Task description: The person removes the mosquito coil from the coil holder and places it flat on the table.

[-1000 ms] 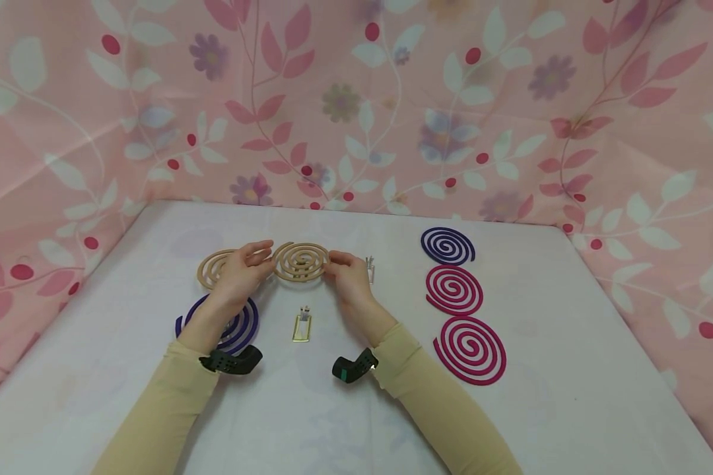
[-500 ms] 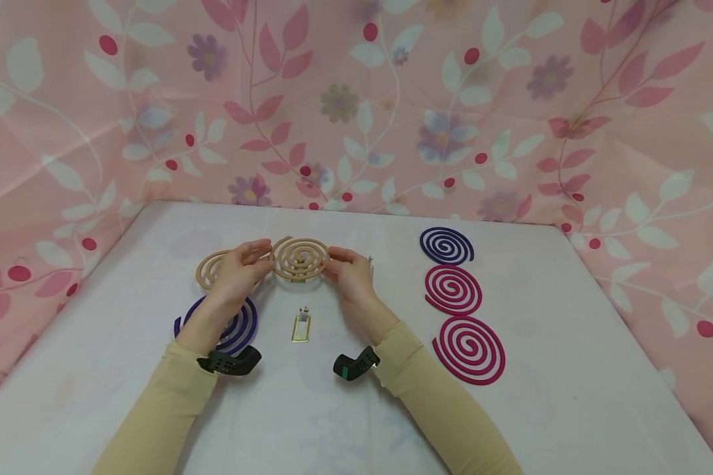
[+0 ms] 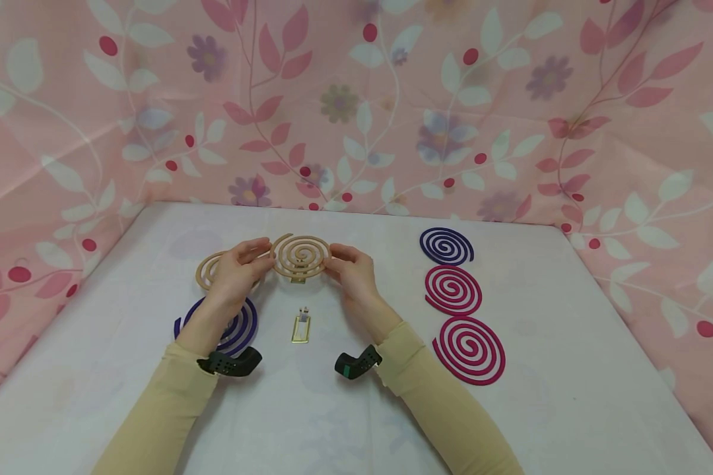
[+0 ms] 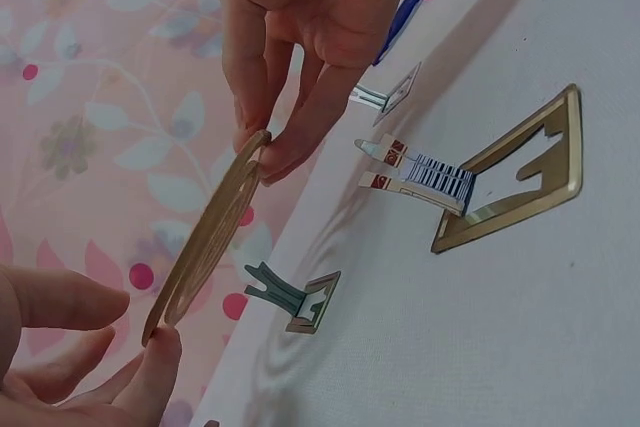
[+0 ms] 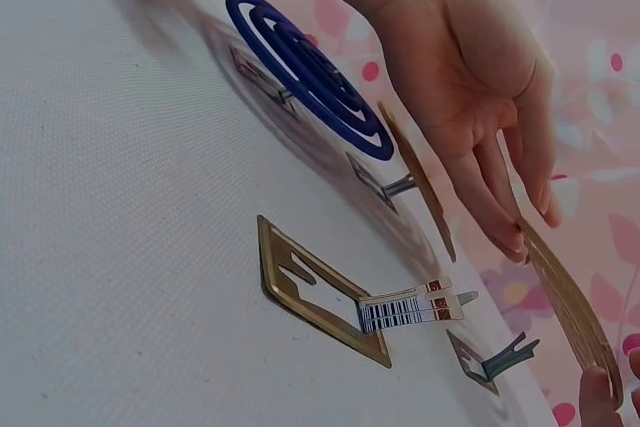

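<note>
Left of frame centre, the left grip (image 3: 237,268) and right grip (image 3: 353,272) pinch opposite edges of the tan coil (image 3: 302,256), roughly flat above, and apart from, a metal stand (image 3: 298,280).

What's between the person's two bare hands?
The head view shows a flat tan spiral coil between the left hand and right hand, above a gold metal stand.
</note>
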`<state>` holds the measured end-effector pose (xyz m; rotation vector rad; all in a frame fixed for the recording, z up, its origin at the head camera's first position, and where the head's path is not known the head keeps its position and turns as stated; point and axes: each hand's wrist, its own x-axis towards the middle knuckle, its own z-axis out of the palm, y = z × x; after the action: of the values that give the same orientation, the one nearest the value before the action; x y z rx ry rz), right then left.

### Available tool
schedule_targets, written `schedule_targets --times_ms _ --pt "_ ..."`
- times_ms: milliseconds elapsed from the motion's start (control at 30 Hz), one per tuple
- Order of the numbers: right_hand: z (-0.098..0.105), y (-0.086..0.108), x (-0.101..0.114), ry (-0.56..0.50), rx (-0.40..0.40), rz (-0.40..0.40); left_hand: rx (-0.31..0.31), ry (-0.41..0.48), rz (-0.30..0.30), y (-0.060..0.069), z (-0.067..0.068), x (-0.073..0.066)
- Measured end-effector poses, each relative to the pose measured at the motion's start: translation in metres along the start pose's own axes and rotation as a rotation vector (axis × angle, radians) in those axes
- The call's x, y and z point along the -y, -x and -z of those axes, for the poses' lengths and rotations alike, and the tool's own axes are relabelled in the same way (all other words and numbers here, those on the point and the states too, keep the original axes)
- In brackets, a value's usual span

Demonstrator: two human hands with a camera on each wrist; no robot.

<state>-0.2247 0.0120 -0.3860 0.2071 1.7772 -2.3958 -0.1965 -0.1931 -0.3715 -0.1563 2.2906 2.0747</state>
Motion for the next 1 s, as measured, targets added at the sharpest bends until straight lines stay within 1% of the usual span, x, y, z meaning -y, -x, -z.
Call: schedule_targets --times_ms 267,400,500,567,700,833,1000 --pt "0.002 0.0 0.001 -0.003 -0.009 0.023 -0.023 0.099 0.024 0.0 -0.001 -0.002" --pt "0.003 -0.001 0.003 -0.015 -0.013 0.028 -0.013 0.147 0.045 0.0 -0.001 -0.003" --pt "0.004 -0.001 0.005 -0.024 -0.019 0.028 -0.001 0.188 0.049 0.0 -0.002 -0.004" --pt "0.005 -0.002 0.005 -0.037 -0.024 0.032 0.013 0.226 0.042 0.0 -0.004 -0.003" --pt "0.007 -0.005 0.006 -0.055 -0.017 0.022 0.034 0.267 0.03 -0.001 -0.005 -0.001" --pt "0.009 -0.006 0.009 -0.065 0.003 0.011 0.037 0.28 0.015 -0.002 -0.008 0.0" --pt "0.018 -0.006 0.015 -0.078 0.024 0.001 0.039 0.281 -0.001 -0.003 -0.015 0.003"
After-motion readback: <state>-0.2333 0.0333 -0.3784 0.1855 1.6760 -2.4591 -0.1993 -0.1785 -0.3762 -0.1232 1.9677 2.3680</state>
